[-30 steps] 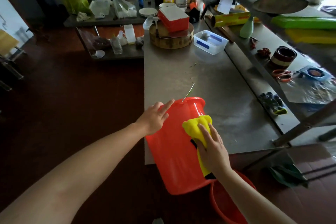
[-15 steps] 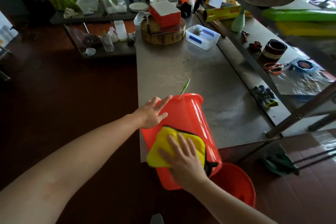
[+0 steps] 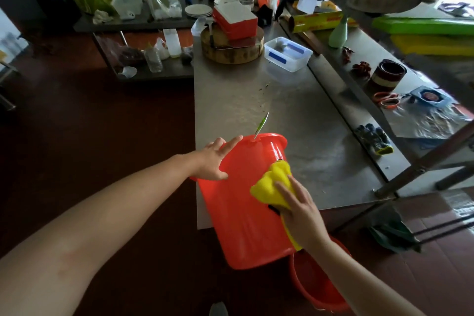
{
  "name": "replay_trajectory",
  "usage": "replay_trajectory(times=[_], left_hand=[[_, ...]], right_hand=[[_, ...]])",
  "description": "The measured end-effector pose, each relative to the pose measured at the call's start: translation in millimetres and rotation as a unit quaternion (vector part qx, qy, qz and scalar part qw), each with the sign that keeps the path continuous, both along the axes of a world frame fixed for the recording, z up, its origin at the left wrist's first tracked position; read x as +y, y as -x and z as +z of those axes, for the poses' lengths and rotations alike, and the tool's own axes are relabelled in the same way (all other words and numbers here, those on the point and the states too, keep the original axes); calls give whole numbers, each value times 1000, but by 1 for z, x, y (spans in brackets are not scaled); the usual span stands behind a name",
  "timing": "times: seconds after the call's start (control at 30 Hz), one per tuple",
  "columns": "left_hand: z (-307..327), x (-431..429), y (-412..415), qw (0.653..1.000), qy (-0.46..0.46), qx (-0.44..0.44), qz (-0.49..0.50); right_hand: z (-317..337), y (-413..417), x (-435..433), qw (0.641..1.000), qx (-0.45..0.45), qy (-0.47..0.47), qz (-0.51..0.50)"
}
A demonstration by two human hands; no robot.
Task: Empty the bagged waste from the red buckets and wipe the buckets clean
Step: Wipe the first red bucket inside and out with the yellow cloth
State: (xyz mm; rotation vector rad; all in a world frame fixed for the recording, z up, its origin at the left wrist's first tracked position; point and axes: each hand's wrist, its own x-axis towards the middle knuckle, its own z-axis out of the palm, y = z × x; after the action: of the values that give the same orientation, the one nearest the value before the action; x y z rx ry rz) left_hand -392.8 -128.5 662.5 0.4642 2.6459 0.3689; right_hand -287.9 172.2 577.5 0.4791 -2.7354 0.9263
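Bucket lies tipped over the bench edge, my left grip flat and open on its side. Right grip, fingers straight, presses yellow cloth against it.

bucket overhangs table near edge | cloth on its right side | second bucket below, lower right

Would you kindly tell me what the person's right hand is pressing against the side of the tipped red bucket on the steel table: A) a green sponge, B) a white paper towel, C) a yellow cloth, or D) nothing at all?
C: the right hand lies with straight fingers on a yellow cloth pressed to the wall of the red bucket, while the left hand rests on its other side.
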Motion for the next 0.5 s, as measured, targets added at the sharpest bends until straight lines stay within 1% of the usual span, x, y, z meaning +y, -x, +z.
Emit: replay_trajectory(times=[0.07,0.13,0.2,0.27,0.33,0.4,0.43,0.5], left_hand=[[6,-2,3,999,18,-24,-14],[8,-5,6,998,38,-38,-29],[9,-6,7,997,59,-39,-41],[9,-5,7,995,87,-26,-48],[7,-3,4,993,113,-10,-45],[3,-2,1,990,134,15,-46],[0,-2,1,988,142,31,-49],[-5,-4,0,986,147,57,-57]], right_hand=[[-7,12,15,990,-92,64,-82],[-13,21,24,966,-179,115,-148],[-16,25,25,946,-217,156,-181],[-10,23,17,951,-203,157,-174],[0,15,3,974,-144,111,-135],[7,2,-16,995,-62,37,-74],[8,-6,-26,999,-24,-8,-45],[9,-20,-42,995,22,-97,9]])
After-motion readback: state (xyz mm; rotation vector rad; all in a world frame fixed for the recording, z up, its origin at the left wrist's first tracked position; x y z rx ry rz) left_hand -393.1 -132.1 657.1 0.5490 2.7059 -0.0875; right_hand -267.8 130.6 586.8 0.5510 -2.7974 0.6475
